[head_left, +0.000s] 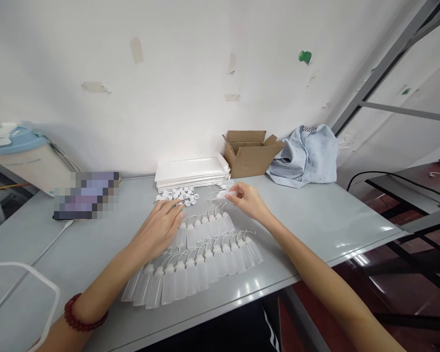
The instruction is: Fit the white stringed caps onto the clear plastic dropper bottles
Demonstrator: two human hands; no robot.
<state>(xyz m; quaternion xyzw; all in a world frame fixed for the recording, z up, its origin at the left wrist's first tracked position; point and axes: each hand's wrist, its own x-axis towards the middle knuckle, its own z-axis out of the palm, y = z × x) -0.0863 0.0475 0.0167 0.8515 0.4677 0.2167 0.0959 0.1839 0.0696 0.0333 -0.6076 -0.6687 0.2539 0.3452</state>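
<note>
My left hand [161,226] lies palm down with its fingers stretched out, their tips at the near edge of a pile of small white caps [191,197]. My right hand [248,200] pinches a small translucent plastic bottle [224,194], beside another like it at the back of the table. Nearer me, a slanted row of translucent squeeze bottles [190,281] lies flat, each with a thin curved tube at its neck. Behind it is a shorter row of the same bottles [208,226], its left end partly covered by my left hand.
A stack of flat white boxes [190,171] stands against the wall, next to an open cardboard box [250,159] and a light blue cloth bag [308,156]. On the left are a blurred phone [88,195] with a cable [47,247] and a blue-lidded container [25,156].
</note>
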